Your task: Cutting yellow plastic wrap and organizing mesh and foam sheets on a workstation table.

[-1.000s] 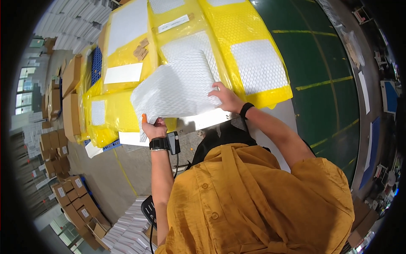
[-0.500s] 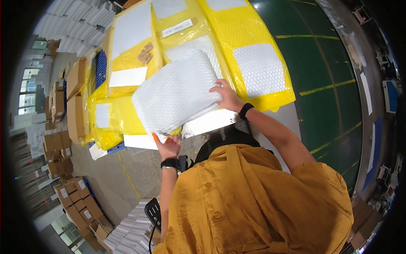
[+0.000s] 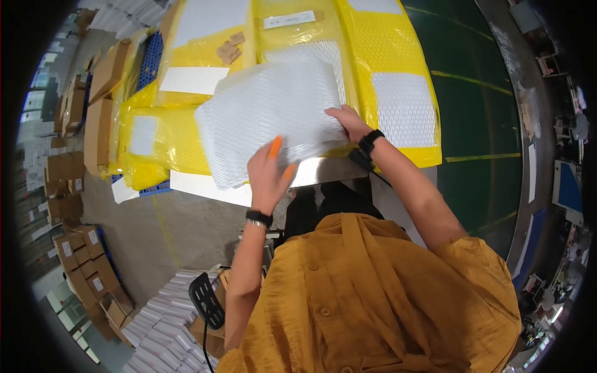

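A limp stack of white, mesh-patterned sheets point(image 3: 273, 102) lies slantwise over yellow plastic-wrapped packs point(image 3: 174, 121). At its right edge my right hand point(image 3: 353, 124) pinches the sheets, thumb on top and the other fingers hidden underneath. My left hand point(image 3: 267, 177), with orange covers on two fingertips, is over the near edge of the stack with its fingers spread. Whether those fingertips touch the top sheet I cannot tell. Similar white patterned pieces point(image 3: 404, 109) show in the yellow packs to the right.
A white label strip point(image 3: 289, 20), small brown cardboard pieces point(image 3: 230, 50) and a white paper sheet point(image 3: 193, 80) lie on the packs. Brown cartons point(image 3: 98, 133) stand at the left, by a blue pallet point(image 3: 151, 59). A black chair back point(image 3: 206, 301) is at lower left.
My left hand has come off the stack's lower left corner and moved right and up, fingers now spread. The right hand still grips the right edge. The view has shifted slightly.
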The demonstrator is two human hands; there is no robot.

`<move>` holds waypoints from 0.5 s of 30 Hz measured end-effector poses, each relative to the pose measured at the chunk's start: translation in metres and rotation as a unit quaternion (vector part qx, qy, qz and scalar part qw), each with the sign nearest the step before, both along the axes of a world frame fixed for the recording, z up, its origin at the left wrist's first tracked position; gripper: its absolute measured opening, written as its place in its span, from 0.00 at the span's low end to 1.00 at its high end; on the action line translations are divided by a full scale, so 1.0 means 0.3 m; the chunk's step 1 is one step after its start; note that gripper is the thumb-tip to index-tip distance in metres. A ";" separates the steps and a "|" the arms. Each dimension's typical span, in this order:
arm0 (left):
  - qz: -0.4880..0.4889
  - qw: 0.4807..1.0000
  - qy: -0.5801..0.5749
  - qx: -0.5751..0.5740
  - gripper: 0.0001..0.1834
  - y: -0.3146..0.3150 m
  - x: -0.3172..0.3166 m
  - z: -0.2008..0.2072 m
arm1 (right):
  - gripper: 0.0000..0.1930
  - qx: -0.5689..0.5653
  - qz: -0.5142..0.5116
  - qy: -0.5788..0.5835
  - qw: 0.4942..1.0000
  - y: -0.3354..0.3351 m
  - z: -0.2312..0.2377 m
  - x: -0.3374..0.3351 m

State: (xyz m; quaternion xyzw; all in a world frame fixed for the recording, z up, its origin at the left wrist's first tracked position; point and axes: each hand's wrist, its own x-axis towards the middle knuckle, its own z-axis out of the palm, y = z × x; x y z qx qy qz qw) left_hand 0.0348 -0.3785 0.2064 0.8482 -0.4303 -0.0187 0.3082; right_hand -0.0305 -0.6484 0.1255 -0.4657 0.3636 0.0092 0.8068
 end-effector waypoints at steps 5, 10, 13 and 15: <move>-0.101 0.992 -0.007 0.079 0.51 -0.166 0.148 -0.042 | 0.20 -0.051 0.069 0.054 0.995 -0.008 0.092 0.126; -0.113 0.984 0.058 0.125 0.61 -0.224 0.226 -0.042 | 0.21 0.016 0.071 0.065 0.995 -0.061 0.167 0.180; -0.131 0.980 0.098 0.113 0.60 -0.223 0.271 -0.045 | 0.18 0.040 0.072 0.079 0.993 -0.069 0.171 0.217; -0.150 0.977 0.128 0.078 0.57 -0.207 0.299 -0.070 | 0.18 0.043 0.080 0.089 0.992 -0.059 0.186 0.252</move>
